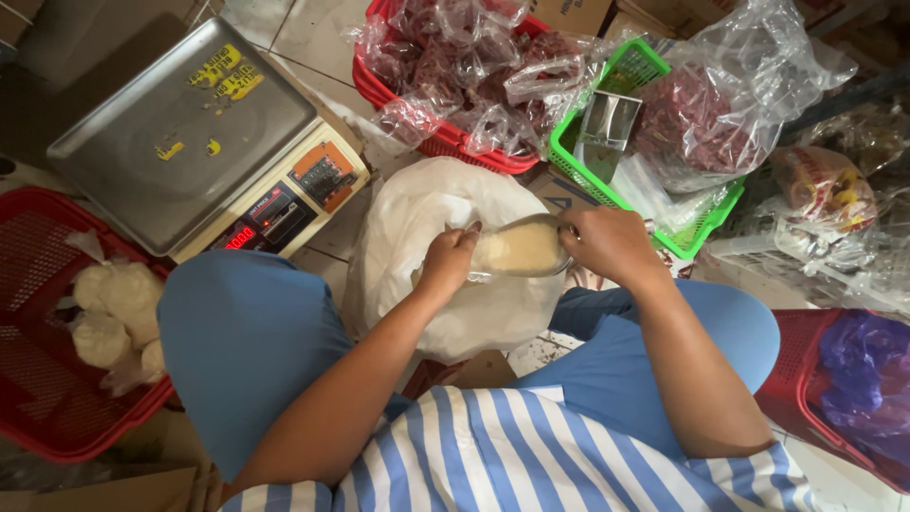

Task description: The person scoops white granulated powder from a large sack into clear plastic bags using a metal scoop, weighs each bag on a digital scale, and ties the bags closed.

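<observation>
My left hand [447, 260] pinches the mouth of a small clear plastic bag [517, 252] that is partly filled with pale powder. My right hand [607, 243] grips a metal scoop [531, 224] tipped against the same bag. Both hands are held over a large white sack [417, 218] that lies open between my knees, which are in blue trousers.
A digital weighing scale [204, 142] with a steel pan stands at upper left. A red basket [43, 379] with tied white bags is at left. A red basket [379, 90] and a green basket [621, 71] with dark red packets stand ahead. Another red basket [806, 379] holds a purple bag at right.
</observation>
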